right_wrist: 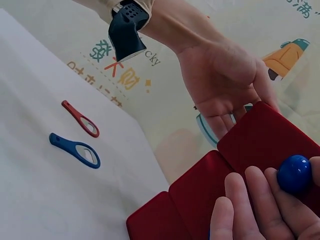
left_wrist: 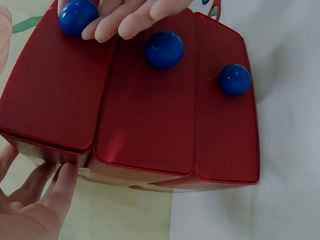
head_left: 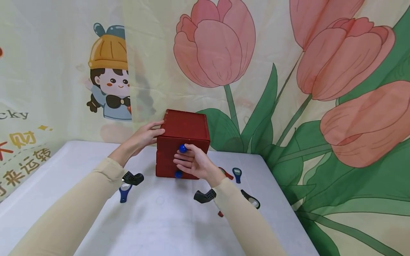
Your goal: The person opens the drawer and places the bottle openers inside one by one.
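A dark red box with three stacked drawers (head_left: 187,124) stands on the table, each drawer front bearing a round blue knob. My right hand (head_left: 195,161) pinches the top knob (left_wrist: 77,17) between thumb and index finger, its other fingers extended in front of the drawers. At the box's upper left side, my left hand (head_left: 145,137) rests its fairly straight fingers against the wall. The middle knob (left_wrist: 164,50) and bottom knob (left_wrist: 235,80) show untouched in the left wrist view; in the head view my right hand hides the middle one.
Left of the box lie a blue bottle opener (right_wrist: 77,151) and a red bottle opener (right_wrist: 81,120). To its right are another blue opener (head_left: 237,174), a red one (head_left: 226,173) and a black one (head_left: 251,200), partly behind my right arm. A printed curtain (head_left: 153,71) hangs behind the table.
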`<state>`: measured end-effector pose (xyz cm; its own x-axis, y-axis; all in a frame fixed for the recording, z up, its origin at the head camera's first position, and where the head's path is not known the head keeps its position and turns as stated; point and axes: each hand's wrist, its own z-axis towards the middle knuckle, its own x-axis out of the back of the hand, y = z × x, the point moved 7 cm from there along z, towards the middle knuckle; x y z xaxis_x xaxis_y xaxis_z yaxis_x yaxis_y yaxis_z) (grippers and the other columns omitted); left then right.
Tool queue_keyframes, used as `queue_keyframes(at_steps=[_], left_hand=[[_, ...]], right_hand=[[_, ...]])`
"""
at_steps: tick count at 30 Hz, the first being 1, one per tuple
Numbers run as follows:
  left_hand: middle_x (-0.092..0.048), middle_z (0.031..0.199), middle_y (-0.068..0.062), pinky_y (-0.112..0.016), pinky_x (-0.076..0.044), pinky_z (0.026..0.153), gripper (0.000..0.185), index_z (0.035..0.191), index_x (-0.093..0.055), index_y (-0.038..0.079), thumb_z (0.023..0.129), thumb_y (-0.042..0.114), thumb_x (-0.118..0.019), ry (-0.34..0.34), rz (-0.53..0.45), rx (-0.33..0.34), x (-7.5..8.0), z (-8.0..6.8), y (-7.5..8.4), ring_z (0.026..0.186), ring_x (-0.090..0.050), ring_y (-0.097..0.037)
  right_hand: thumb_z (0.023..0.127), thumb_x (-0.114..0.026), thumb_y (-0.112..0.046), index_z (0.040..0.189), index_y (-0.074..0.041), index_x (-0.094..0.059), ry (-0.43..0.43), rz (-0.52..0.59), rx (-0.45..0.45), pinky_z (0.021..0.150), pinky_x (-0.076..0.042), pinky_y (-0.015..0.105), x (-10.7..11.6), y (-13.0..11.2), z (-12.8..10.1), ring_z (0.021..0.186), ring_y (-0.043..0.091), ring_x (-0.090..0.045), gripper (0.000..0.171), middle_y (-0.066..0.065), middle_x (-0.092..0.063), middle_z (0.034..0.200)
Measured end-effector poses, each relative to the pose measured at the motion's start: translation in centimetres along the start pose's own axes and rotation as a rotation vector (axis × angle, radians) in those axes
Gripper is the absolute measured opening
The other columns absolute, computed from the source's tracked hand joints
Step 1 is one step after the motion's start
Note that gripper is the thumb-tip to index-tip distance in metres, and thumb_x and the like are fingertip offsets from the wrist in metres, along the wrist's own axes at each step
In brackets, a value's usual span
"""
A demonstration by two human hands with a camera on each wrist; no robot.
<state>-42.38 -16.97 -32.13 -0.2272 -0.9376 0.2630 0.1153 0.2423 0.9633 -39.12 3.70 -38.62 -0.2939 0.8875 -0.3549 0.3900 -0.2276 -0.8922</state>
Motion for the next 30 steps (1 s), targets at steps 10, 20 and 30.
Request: queue_keyframes(at_steps=[10, 20, 30], left_hand=[[-0.026, 0.173, -0.021, -0.061, -0.028, 0.127, 0.071, 0.172, -0.018, 0.019, 0.112, 0.033, -0.052, 0.008, 0.011, -0.005, 0.3, -0.3, 0.5, 0.156, -0.034, -0.043], [-0.025, 0.173, -0.022, -0.062, -0.026, 0.127, 0.071, 0.172, -0.017, 0.019, 0.112, 0.033, -0.052, -0.023, 0.001, -0.006, 0.0, -0.5, 0.3, 0.156, -0.034, -0.044], [-0.025, 0.173, -0.022, -0.062, -0.027, 0.126, 0.072, 0.172, -0.017, 0.019, 0.111, 0.033, -0.053, -0.047, -0.027, 0.007, 0.2, -0.4, 0.2, 0.156, -0.034, -0.044]], right_hand=[[0.103, -0.064, -0.048, 0.133, -0.004, -0.072, -0.044, -0.027, -0.003, 0.103, -0.058, 0.040, -0.5, 0.2, -1.1, 0.119, 0.028, -0.074, 0.054, 0.013, -0.074, 0.132], [0.104, -0.063, -0.047, 0.133, -0.002, -0.071, -0.058, -0.034, 0.009, 0.104, -0.058, 0.041, -0.4, 1.1, -2.1, 0.118, 0.029, -0.074, 0.054, 0.015, -0.073, 0.132], [0.104, -0.063, -0.047, 0.132, -0.003, -0.072, -0.067, -0.063, -0.004, 0.101, -0.060, 0.040, -0.8, 1.6, -3.4, 0.112, 0.028, -0.077, 0.054, 0.015, -0.074, 0.130]])
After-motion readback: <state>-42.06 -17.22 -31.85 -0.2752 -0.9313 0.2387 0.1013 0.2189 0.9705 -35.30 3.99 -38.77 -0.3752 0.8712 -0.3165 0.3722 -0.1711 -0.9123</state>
